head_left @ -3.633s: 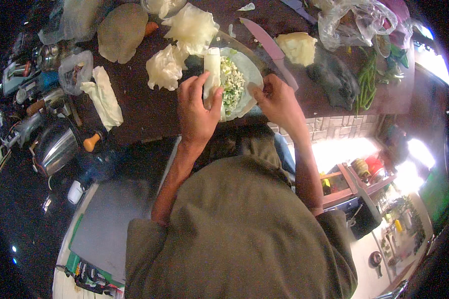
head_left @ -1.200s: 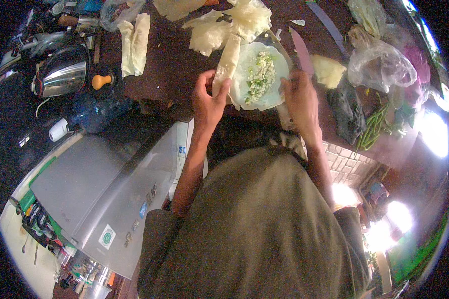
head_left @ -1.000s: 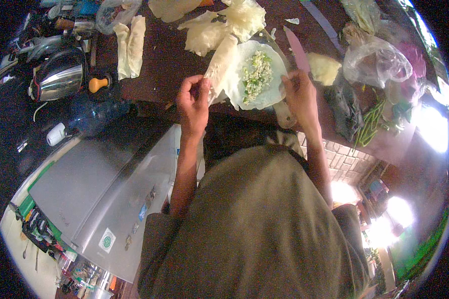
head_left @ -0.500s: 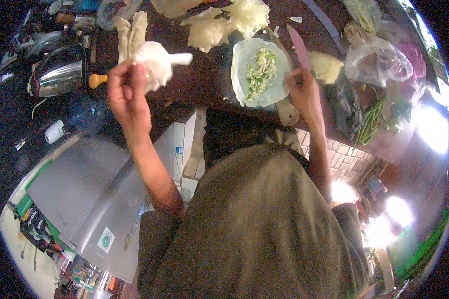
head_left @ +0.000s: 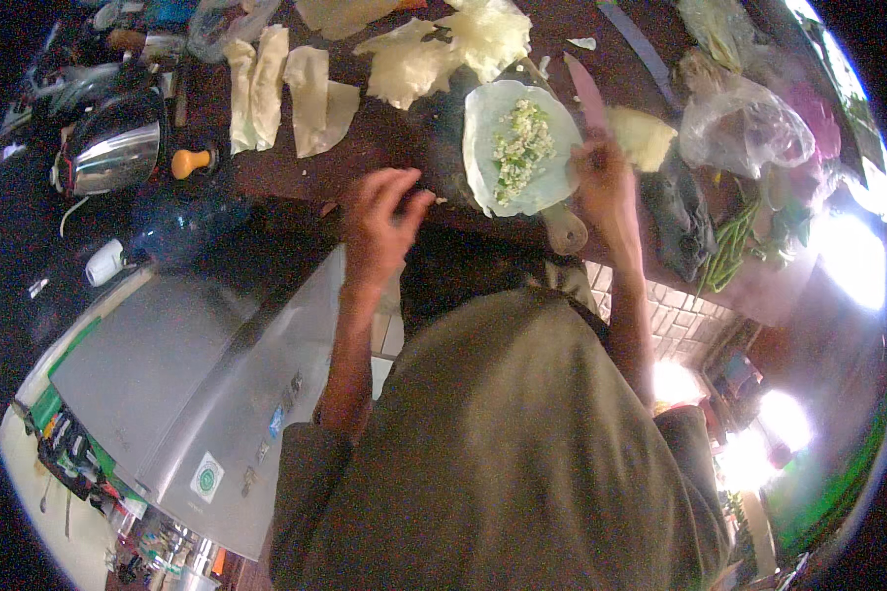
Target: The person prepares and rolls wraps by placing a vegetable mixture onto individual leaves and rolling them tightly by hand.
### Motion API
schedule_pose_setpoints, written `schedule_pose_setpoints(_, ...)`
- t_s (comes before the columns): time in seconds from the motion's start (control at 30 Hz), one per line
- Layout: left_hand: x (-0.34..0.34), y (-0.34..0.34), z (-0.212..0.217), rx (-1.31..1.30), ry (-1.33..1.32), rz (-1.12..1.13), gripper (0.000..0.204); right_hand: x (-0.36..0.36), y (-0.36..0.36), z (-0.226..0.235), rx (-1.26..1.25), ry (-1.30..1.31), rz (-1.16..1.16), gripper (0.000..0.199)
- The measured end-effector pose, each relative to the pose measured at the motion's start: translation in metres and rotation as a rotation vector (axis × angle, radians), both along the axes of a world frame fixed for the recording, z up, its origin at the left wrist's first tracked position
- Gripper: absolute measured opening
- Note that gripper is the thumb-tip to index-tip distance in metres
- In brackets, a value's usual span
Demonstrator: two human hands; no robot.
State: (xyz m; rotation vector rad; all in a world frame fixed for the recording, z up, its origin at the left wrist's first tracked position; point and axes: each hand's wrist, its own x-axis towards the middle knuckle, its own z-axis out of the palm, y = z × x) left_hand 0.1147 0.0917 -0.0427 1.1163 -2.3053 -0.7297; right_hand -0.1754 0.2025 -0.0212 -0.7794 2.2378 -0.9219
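Observation:
A pale bluish bowl holds a chopped white and green mixture. My right hand is closed at the bowl's right rim; its fingertips are partly hidden. Just beyond that hand lies a knife blade, its handle out of sight. My left hand hovers to the left of the bowl, fingers half bent and apart, with nothing in them. Farther left, a pale folded sheet rests on the table beside two rolled sheets. Crumpled pale sheets lie beyond the bowl.
A round-ended board handle juts out below the bowl. To the right are a pale block, a clear plastic bag and green beans. An orange-knobbed object and a metal pot stand left.
My left hand has moved right, away from the white thing it was at. A folded sheet now shows there. The bowl has shifted slightly toward my right hand.

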Motion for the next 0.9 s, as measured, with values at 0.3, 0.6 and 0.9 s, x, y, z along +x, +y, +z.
schedule_pose_setpoints(0.3, -0.004, 0.025, -0.021, -0.086, -0.107, -0.127, 0.022, -0.011, 0.004, -0.011, 0.001, -0.091, 0.016, 0.023)
schedule_pose_setpoints(0.6, -0.085, 0.006, 0.027, -0.145, 0.138, -0.203, 0.024, -0.018, -0.008, 0.010, 0.018, 0.121, 0.137, 0.021)
schedule_pose_setpoints(0.9, -0.127, 0.006, 0.033, -0.131, -0.025, -0.388, 0.042, -0.096, -0.103, -0.002, -0.074, 0.749, 0.523, 0.025)
